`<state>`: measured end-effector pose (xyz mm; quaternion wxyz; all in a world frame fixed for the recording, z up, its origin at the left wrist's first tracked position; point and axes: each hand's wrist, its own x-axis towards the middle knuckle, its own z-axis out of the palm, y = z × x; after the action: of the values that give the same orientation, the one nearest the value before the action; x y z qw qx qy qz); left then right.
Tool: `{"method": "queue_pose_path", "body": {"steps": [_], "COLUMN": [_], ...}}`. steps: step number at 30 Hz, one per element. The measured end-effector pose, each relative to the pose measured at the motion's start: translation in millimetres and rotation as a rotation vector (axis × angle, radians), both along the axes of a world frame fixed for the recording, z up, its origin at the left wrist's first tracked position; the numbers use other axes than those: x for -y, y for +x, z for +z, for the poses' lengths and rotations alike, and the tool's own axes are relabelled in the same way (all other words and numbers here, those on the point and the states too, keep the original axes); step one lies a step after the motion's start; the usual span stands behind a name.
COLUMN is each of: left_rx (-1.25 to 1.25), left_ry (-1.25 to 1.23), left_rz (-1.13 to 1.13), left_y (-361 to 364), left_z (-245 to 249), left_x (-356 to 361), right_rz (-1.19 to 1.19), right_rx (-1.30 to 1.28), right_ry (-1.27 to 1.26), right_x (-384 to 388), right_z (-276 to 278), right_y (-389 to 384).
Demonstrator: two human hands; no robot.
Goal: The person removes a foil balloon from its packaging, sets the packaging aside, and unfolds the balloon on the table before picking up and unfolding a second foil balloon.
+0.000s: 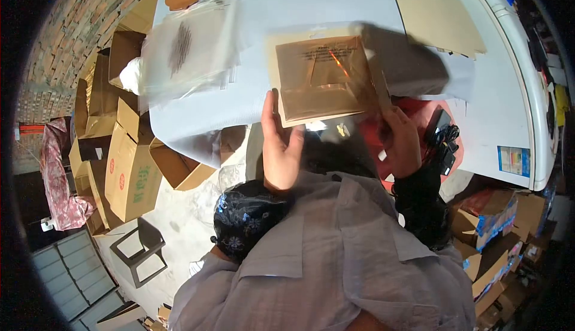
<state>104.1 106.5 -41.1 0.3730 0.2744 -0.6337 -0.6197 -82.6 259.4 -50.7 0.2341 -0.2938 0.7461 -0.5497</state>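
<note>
A flat brown item in a clear plastic sleeve with a hang hole [326, 79] lies over a beige card at the front edge of the white table. My left hand [281, 151] is at its lower left corner, fingers stretched and thumb apart, palm beside the edge. At the lower right corner my right hand [401, 139] has its fingers bent round the package's edge, pinching it. A stack of clear plastic sleeves [191, 49] lies to the left on the table.
Beige cards [440, 20] lie at the table's back right. A black cable bundle [443, 142] sits on a red surface near my right hand. Cardboard boxes [135, 163] stand at the left, more boxes [491, 229] at the lower right. A dark stool [141, 250] is on the floor.
</note>
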Motion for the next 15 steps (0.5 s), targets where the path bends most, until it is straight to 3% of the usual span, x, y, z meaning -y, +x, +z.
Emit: {"method": "queue_pose_path", "body": {"steps": [3,5,15], "left_rx": [-0.065,-0.099,-0.201], "left_ry": [0.105,0.17,0.244], "left_rz": [-0.024,-0.027,0.056], "left_y": [0,1,-5], "left_z": [6,6,-3], "left_x": [-4,-2,1], "right_rz": [-0.08,-0.129,-0.19], "right_rx": [0.266,0.738,0.623], "right_ry": [-0.102,-0.235,-0.215], "right_x": [6,10,17], "right_z": [3,19,14], "right_y": [6,7,11]}}
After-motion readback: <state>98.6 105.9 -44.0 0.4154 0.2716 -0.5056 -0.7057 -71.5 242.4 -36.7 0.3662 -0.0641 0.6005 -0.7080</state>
